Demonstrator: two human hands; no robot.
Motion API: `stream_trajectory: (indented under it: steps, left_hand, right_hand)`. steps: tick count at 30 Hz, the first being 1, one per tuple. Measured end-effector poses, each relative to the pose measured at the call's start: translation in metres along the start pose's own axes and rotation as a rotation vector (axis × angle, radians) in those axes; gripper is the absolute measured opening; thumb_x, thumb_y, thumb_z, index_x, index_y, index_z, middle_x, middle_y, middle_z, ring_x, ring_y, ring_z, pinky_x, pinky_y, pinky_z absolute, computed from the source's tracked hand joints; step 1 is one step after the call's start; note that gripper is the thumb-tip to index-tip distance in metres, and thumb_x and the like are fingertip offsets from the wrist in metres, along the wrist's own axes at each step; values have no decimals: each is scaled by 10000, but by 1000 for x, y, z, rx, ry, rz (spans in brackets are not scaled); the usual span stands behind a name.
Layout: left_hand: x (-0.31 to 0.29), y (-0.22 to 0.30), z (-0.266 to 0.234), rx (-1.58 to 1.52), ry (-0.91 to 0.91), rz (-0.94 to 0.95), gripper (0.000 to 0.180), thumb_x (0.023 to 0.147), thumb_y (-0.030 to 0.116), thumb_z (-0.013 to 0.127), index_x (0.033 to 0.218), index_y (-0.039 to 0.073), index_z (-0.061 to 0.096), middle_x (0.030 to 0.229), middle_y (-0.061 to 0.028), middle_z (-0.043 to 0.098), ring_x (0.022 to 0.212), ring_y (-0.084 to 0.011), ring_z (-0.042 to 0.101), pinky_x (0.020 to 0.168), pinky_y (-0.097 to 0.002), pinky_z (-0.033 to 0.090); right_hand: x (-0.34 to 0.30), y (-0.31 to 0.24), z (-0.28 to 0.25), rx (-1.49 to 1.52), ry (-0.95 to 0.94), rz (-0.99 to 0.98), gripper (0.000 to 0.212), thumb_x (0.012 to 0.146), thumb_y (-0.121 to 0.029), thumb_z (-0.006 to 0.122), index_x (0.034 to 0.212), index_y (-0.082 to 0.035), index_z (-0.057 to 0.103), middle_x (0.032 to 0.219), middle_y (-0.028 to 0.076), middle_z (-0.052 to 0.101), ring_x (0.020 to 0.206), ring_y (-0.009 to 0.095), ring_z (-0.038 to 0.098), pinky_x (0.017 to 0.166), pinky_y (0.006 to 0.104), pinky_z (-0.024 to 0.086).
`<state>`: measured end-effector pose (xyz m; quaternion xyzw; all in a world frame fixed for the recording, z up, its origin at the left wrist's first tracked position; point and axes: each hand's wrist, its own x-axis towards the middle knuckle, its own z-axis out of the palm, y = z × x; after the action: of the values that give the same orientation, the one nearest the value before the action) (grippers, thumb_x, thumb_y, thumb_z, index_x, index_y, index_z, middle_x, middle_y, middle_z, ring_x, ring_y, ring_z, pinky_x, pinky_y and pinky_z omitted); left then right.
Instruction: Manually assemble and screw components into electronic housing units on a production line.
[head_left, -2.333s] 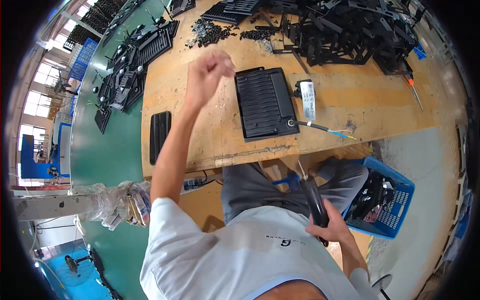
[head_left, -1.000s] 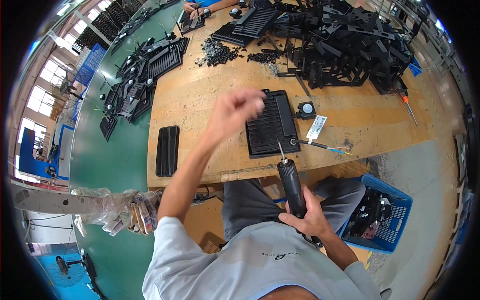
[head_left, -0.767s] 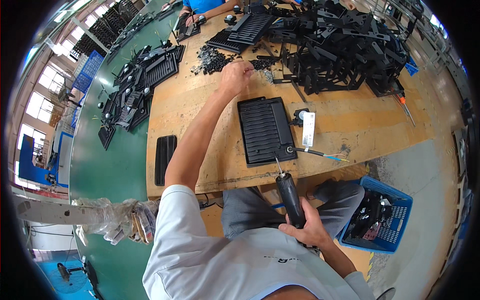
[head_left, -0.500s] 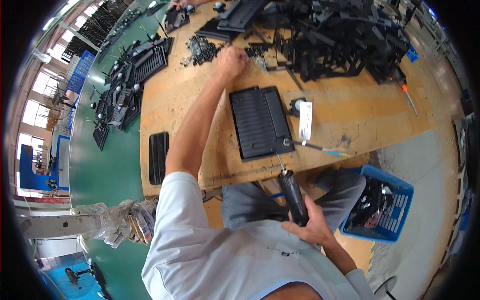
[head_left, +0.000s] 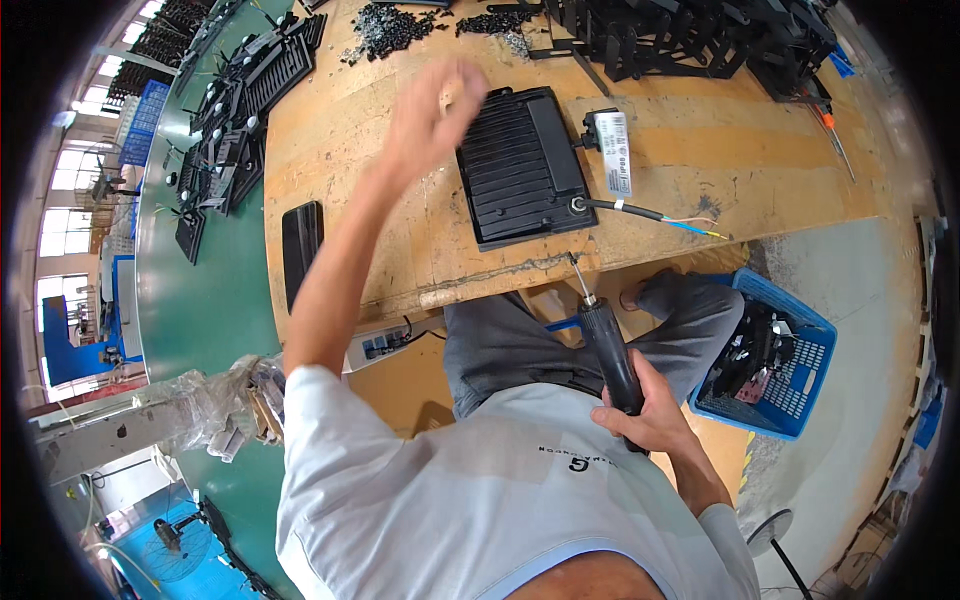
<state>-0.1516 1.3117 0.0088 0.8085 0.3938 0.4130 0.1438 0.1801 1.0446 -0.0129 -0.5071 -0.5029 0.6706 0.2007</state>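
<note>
My right hand (head_left: 655,410) is wrapped round a black electric screwdriver (head_left: 612,355). Its bit points up at the table's front edge, with a small dark tip just below a black finned lamp housing (head_left: 520,165). The housing lies flat, a cable (head_left: 640,210) with coloured wire ends leaving its lower right corner. Close to its upper left edge hovers my left hand (head_left: 435,115), somewhat blurred, fingers curled together; whatever they hold is too small to make out. Beyond lies a pile of small screws (head_left: 390,32), silver and black.
Black metal brackets (head_left: 660,40) are heaped at the back right, near an orange-handled screwdriver (head_left: 830,125). A white-labelled sensor (head_left: 612,150) sits beside the housing. Left lies a black panel (head_left: 302,250); beyond, more lamps (head_left: 225,150) on a green surface. A blue crate (head_left: 775,400) stands right, below the table.
My left hand has come back from the screw pile toward the housing. The electric screwdriver's bit has moved off the housing's lower edge. The whole view has shifted, with the table now higher in it.
</note>
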Motion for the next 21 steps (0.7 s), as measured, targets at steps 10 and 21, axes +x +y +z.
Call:
stream_trajectory:
  steps: [10,21]
  left_hand:
    - [-73,84,37,18,-107,48,103,871,-32,651,949,7,597,1057,-133,691,1083,-335,632,935,-414,488]
    - [-73,79,40,-60,-70,13,95,814,-24,712,898,9,683,959,-104,720,1015,-297,667,910,-397,504]
  right_hand:
    - [16,2,2,184,-89,-9,485,838,-281,825,1087,-37,488,725,11,563,540,83,548,511,263,437]
    - [23,0,6,140,-87,-13,475,841,-280,827,1066,-44,481,701,8,559,532,81,552,501,265,437]
